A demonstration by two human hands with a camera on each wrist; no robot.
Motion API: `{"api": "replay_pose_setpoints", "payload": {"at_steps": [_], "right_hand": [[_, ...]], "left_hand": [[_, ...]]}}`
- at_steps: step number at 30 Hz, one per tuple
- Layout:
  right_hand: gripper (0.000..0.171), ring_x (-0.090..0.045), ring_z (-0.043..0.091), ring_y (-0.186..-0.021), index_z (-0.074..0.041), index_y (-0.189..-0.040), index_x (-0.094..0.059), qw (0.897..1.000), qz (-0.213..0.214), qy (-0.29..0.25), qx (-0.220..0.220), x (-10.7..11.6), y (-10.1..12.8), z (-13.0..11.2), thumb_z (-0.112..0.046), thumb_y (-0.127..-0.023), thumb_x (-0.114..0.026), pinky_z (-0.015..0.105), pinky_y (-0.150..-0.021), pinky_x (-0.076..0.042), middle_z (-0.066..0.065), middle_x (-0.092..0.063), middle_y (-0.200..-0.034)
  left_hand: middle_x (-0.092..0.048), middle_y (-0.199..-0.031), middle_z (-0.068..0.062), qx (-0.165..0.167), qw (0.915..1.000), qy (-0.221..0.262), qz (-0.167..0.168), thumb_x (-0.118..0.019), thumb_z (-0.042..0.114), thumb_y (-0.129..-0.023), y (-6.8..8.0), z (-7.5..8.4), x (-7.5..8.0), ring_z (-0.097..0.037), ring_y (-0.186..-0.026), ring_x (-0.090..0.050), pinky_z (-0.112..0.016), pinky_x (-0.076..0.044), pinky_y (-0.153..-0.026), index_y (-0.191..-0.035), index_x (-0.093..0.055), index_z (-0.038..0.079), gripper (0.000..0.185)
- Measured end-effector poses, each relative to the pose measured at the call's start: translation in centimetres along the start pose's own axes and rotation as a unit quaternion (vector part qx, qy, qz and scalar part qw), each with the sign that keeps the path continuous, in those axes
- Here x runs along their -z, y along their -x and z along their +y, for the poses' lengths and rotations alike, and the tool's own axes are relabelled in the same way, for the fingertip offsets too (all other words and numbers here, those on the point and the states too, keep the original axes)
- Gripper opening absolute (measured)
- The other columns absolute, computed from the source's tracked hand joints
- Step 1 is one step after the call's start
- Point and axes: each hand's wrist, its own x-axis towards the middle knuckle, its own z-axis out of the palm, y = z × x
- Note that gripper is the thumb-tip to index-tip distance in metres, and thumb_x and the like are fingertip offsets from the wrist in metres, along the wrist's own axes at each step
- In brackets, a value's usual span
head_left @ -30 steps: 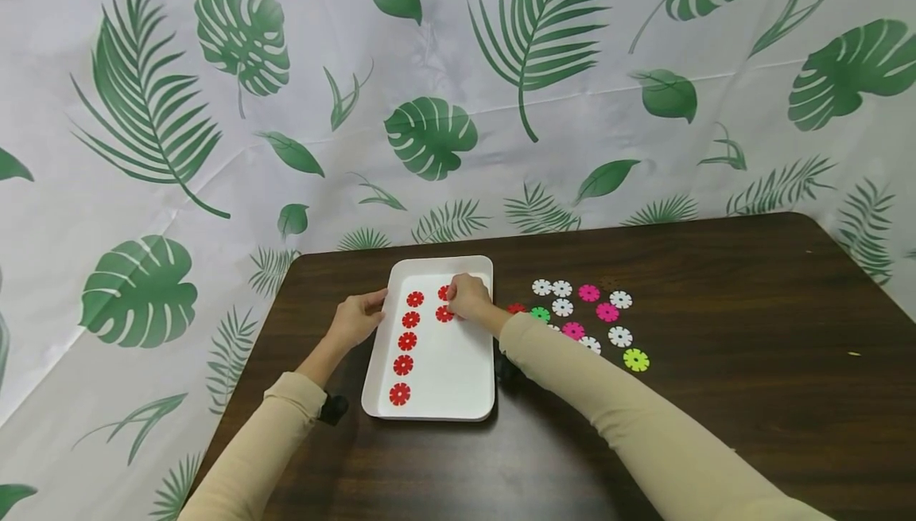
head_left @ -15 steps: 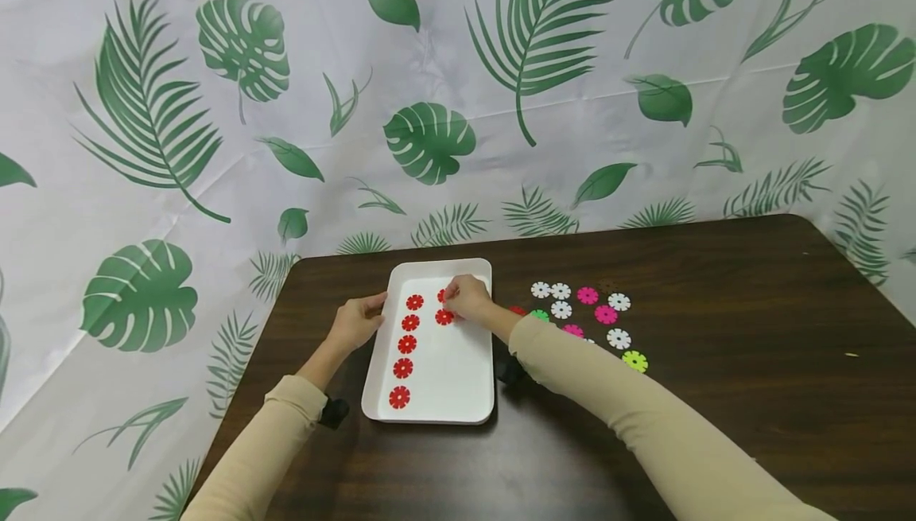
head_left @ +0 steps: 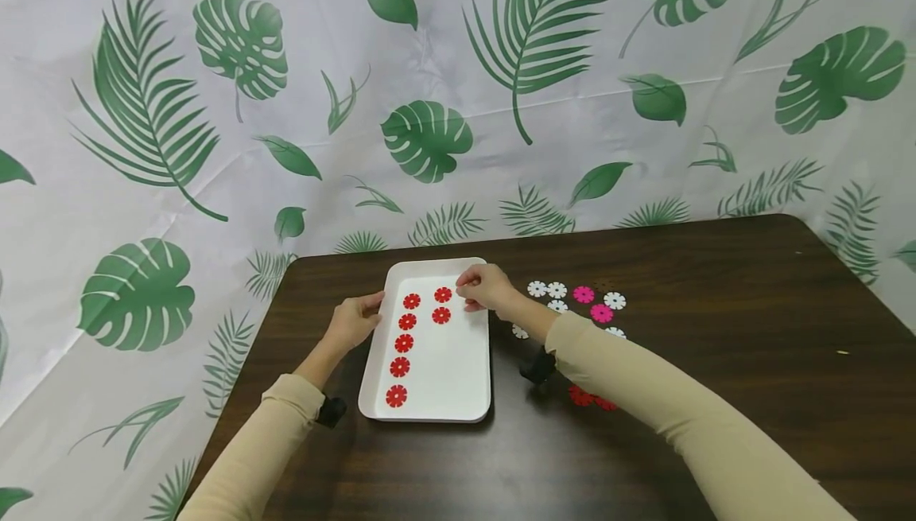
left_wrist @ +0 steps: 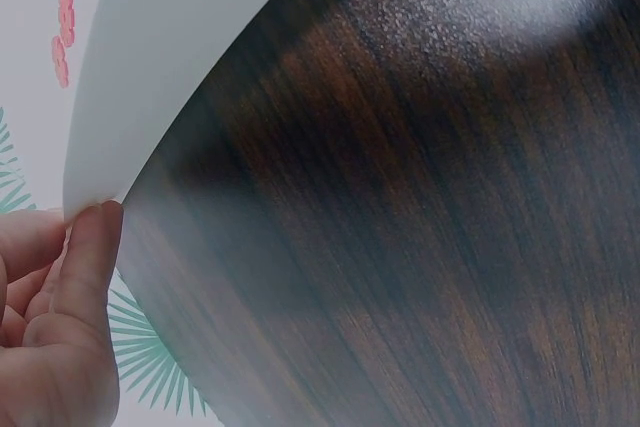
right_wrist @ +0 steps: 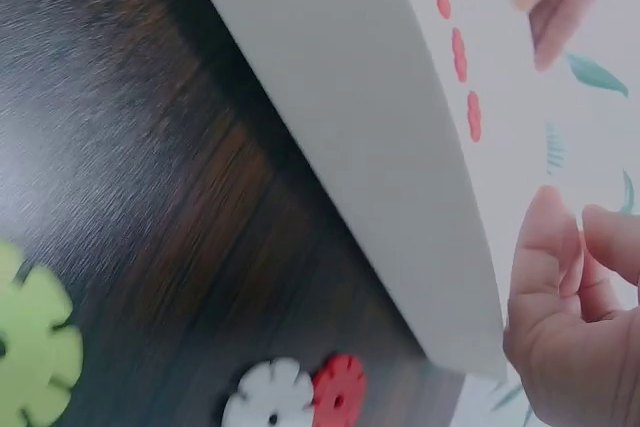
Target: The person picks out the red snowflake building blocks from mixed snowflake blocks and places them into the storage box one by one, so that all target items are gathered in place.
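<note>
A white tray (head_left: 429, 406) lies on the dark table (head_left: 716, 306). In it, several red flower-shaped discs (head_left: 404, 343) form a column, and two more red discs (head_left: 442, 305) sit to their right. My left hand (head_left: 372, 310) grips the tray's left rim, its thumb (left_wrist: 85, 247) against the tray wall (left_wrist: 150, 47). My right hand (head_left: 467, 289) hovers over the tray's far right rim with its fingers loosely curled and nothing between them. In the right wrist view its thumb (right_wrist: 545, 277) is beside the tray's corner (right_wrist: 460, 337).
Loose white discs (head_left: 547, 289) and pink discs (head_left: 583, 294) lie on the table right of the tray. Red discs (head_left: 581, 396) show under my right forearm. A green disc (right_wrist: 30, 347), a white disc (right_wrist: 268, 397) and a red disc (right_wrist: 338, 392) lie near the tray. A leaf-print cloth (head_left: 429, 107) hangs behind.
My right hand has drawn back to the right, from the two red discs to the tray's right rim. Its forearm now covers other loose discs. The left hand has kept its hold.
</note>
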Motion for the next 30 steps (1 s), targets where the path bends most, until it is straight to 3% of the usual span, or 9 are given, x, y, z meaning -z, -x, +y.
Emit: {"api": "replay_pose_setpoints", "payload": {"at_steps": [5,14,26,30], "right_hand": [[0.017,-0.055,0.010,-0.056,0.006,-0.103,-0.059,1.000,0.006,-0.029,0.003,1.6,0.4,0.7,-0.002,-0.088,-0.061,0.024,-0.058,-0.057,0.008,-0.054,-0.081],[0.020,-0.054,0.013,-0.064,0.007,-0.108,-0.058,0.999,0.022,-0.048,-0.008,3.8,1.2,1.9,-0.002,-0.090,-0.059,0.038,-0.076,-0.058,0.006,-0.054,-0.080],[0.023,-0.063,0.019,-0.080,0.011,-0.110,-0.058,1.000,0.025,-0.012,-0.002,5.6,1.8,4.2,0.001,-0.088,-0.060,0.035,-0.080,-0.057,0.011,-0.060,-0.090],[0.025,-0.059,0.017,-0.078,0.010,-0.109,-0.060,0.999,0.030,0.028,0.015,5.9,2.0,4.9,0.000,-0.086,-0.063,0.032,-0.077,-0.056,0.012,-0.060,-0.089]], "left_hand": [[-0.053,-0.133,-0.021,0.000,1.0000,-0.006,0.002,-0.056,-0.001,-0.090,0.2,0.0,0.0,-0.033,-0.111,-0.059,-0.043,-0.051,-0.091,-0.135,-0.049,0.000,0.045],[-0.054,-0.132,-0.020,0.003,0.9999,-0.010,0.003,-0.056,-0.001,-0.090,0.3,-0.2,-0.1,-0.032,-0.109,-0.060,-0.042,-0.051,-0.090,-0.134,-0.050,0.001,0.045],[-0.054,-0.132,-0.021,0.000,1.0000,-0.007,0.003,-0.056,-0.001,-0.090,0.2,0.0,-0.2,-0.033,-0.108,-0.061,-0.043,-0.051,-0.091,-0.134,-0.050,0.000,0.045],[-0.053,-0.133,-0.020,0.002,1.0000,-0.004,0.004,-0.056,-0.001,-0.090,0.3,0.1,-0.2,-0.033,-0.107,-0.061,-0.043,-0.050,-0.091,-0.135,-0.049,0.001,0.046]]}}
